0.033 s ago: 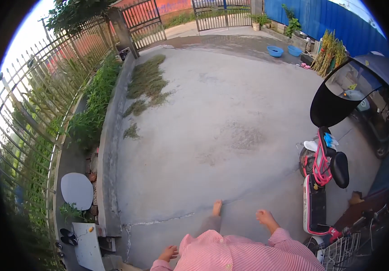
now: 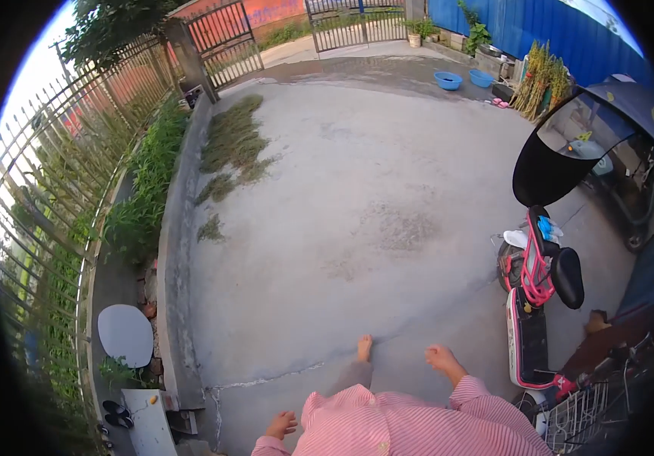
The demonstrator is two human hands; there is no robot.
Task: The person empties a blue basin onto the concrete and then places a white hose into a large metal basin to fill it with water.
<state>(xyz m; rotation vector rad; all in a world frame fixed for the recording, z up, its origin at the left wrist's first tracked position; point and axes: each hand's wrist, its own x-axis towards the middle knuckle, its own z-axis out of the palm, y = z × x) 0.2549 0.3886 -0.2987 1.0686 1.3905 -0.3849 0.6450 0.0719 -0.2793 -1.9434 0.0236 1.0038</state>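
Note:
My left hand [image 2: 281, 424] hangs low beside the striped pink shirt [image 2: 387, 425], fingers loosely bent and somewhat apart, with nothing seen in it. On the other side, my right hand [image 2: 444, 360] is held out over the concrete ground, its fingers curled in a loose fist; no object shows in it. Neither touches anything. One bare foot [image 2: 365, 348] is stretched forward on the concrete between them. Nearest to the right hand stands a pink and white electric scooter [image 2: 528, 342] with a black seat. White and blue gloves or cloths [image 2: 546, 228] lie on its rear.
A low concrete wall [image 2: 178, 273] and metal fence [image 2: 45, 213] run along the left, with a pale board [image 2: 125, 334] and black slippers [image 2: 118, 414]. A covered vehicle [image 2: 608, 152] and wire basket [image 2: 577, 418] are at right. Blue basins [image 2: 448, 80] and a barred gate [image 2: 357, 26] lie ahead.
The view has turned slightly right, so the gate, basins and scooter sit further left in it. My hands keep nearly the same pose; the right hand is a little higher.

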